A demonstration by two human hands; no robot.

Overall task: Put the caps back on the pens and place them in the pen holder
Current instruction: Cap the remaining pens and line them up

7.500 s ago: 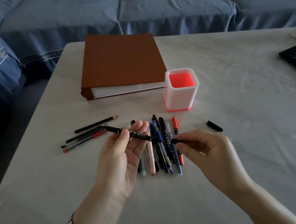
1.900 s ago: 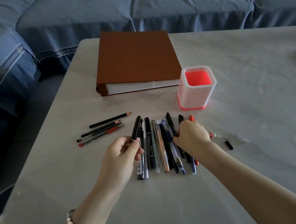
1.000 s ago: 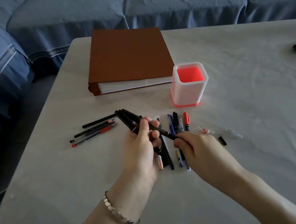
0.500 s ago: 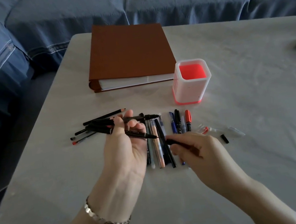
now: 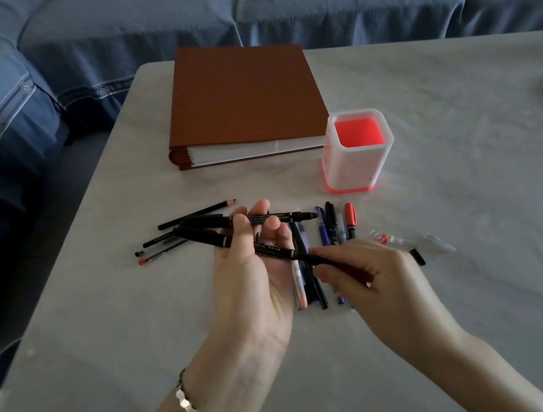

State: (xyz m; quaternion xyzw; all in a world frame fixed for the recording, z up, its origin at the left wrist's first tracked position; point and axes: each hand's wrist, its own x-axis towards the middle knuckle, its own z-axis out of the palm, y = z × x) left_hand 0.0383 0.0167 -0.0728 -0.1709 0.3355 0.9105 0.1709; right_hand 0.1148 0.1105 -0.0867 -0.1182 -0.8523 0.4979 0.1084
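Head view: the left hand is held palm up, nearer the viewer than the pen holder and to its left. It grips two black pens. The thumb crosses over both of them and presses them against the curled fingers. The upper pen lies level across the fingertips, and its tip points toward the space below the pen holder. The lower pen slants down across the palm, with its near end reaching past the fingers toward the right hand.

The right hand is below the pen holder. Its thumb and forefinger pinch a dark cap, which is in line with the lower pen's end and touching it. Whether the cap is fully seated cannot be told.

More pens lie in a loose row on the desk between the pen holder and the hands, among them a red-capped pen. Thin pencils lie on the desk well left of the pen holder. A small black cap and clear caps lie below the pen holder and slightly to its right. The pen holder stands upright, with nothing visible in its red inside. A brown binder lies just behind the pen holder to its left.
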